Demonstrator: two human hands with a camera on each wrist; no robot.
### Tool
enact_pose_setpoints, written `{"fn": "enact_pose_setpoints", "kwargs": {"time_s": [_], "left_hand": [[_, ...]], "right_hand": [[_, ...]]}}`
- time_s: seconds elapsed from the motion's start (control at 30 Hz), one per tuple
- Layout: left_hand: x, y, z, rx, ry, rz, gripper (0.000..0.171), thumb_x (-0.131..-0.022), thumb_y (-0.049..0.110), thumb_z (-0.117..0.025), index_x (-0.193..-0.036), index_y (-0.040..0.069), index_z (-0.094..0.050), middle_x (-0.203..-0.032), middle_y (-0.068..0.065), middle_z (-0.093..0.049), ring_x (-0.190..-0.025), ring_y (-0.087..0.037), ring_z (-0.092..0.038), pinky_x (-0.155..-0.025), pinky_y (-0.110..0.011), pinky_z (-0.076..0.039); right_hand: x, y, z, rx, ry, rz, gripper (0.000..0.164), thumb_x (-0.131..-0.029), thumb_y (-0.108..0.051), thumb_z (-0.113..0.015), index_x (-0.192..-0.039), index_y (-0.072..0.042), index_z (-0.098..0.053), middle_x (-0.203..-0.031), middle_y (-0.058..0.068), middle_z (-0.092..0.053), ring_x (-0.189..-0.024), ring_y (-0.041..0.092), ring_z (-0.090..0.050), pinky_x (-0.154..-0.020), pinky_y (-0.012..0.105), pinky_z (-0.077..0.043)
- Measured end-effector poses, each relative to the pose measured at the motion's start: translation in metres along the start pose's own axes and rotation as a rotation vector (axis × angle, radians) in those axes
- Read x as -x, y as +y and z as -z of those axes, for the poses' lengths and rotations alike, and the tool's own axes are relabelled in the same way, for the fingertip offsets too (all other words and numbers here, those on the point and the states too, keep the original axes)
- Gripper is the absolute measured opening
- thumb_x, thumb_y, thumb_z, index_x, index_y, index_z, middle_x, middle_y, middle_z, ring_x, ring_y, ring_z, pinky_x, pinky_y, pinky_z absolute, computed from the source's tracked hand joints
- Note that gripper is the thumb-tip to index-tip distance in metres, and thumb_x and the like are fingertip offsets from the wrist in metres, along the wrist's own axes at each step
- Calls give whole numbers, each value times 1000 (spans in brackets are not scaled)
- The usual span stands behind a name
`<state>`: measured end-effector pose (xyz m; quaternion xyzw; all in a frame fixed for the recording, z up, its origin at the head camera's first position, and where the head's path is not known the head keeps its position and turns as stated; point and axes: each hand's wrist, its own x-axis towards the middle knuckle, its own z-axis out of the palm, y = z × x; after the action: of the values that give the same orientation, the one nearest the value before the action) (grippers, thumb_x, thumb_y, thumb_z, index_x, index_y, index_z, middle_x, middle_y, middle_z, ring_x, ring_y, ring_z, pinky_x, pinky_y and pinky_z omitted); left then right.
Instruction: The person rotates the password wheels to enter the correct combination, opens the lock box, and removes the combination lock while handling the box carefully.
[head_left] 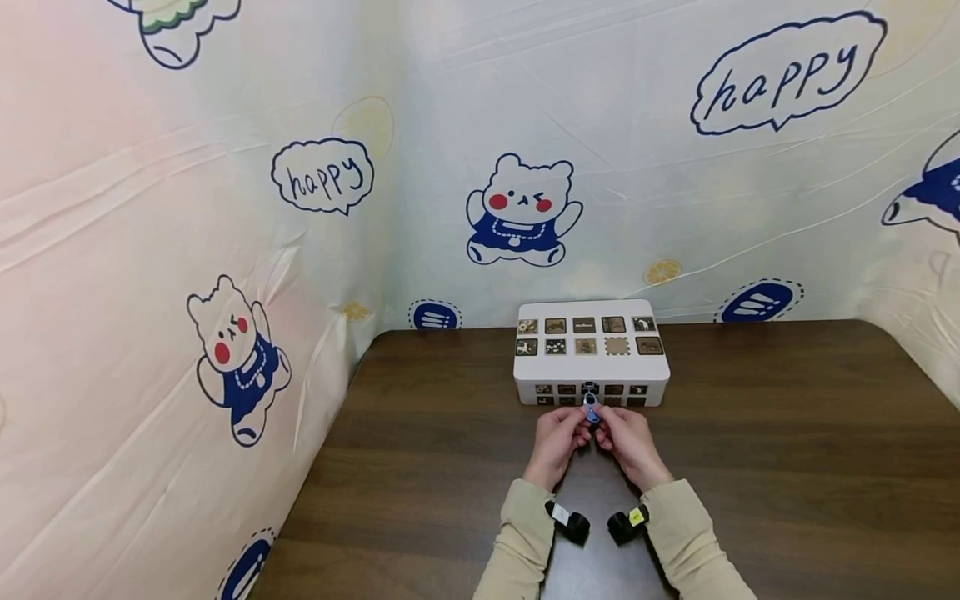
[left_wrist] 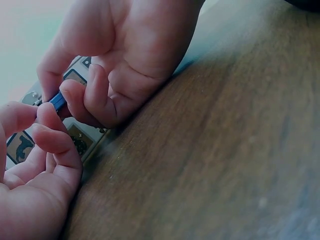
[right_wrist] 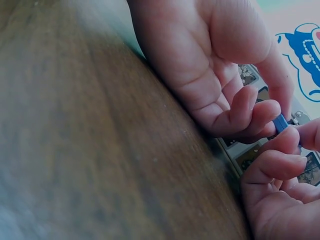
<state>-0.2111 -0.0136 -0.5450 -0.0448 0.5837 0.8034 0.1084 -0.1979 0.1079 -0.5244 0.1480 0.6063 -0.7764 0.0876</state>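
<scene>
A white tin box (head_left: 591, 367) with rows of small stamp-like pictures on its lid and front lies closed at the back of the table. What looks like a small blue padlock (head_left: 591, 407) is at the latch (head_left: 589, 387) on the box's front. My left hand (head_left: 555, 442) pinches it from the left between thumb and fingers. From the other side my right hand (head_left: 632, 442) pinches it too, so the fingertips of both hands nearly meet. In the left wrist view a blue edge of the padlock (left_wrist: 57, 101) shows between the fingers, which hide most of it.
Dark wood tabletop (head_left: 787, 433) spreads to both sides of the box. Pale cloth (head_left: 435, 208) printed with bears and lettering hangs behind and to the left. A small black camera sits on each wrist, the left one (head_left: 576, 528) facing the right one (head_left: 621, 528).
</scene>
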Motion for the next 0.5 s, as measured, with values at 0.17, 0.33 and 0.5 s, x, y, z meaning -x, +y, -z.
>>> {"fn": "enact_pose_setpoints", "kwargs": {"time_s": [0.17,0.33,0.5], "left_hand": [[0,1,-1,-7,3,5,19,-81,17,-63,-86,-1,-64,-67,-1,-57,-50,-7,-52,-45,-16,-43],[-1,2,-2,-3,14,18,18,-81,16,-63,-86,-1,-65,-68,-2,-58,-50,-7,-52,-45,-16,-42],[-1,1,-1,-6,15,21,17,-81,16,-63,-86,-1,-65,-68,-2,-58,-50,-7,-52,-45,-16,-42]], "right_hand": [[0,-1,0,3,-7,4,18,-88,-17,-52,-82,0,-53,-57,-1,-48,-49,7,-43,-44,17,-37],[1,-2,0,-10,-22,8,16,-88,-15,-50,-84,0,-53,-57,-1,-48,-50,7,-43,-44,17,-37],[1,-2,1,-35,-29,2,13,-87,-14,-50,-83,-1,-53,-58,-1,-47,-51,7,-43,-45,17,-36]]}}
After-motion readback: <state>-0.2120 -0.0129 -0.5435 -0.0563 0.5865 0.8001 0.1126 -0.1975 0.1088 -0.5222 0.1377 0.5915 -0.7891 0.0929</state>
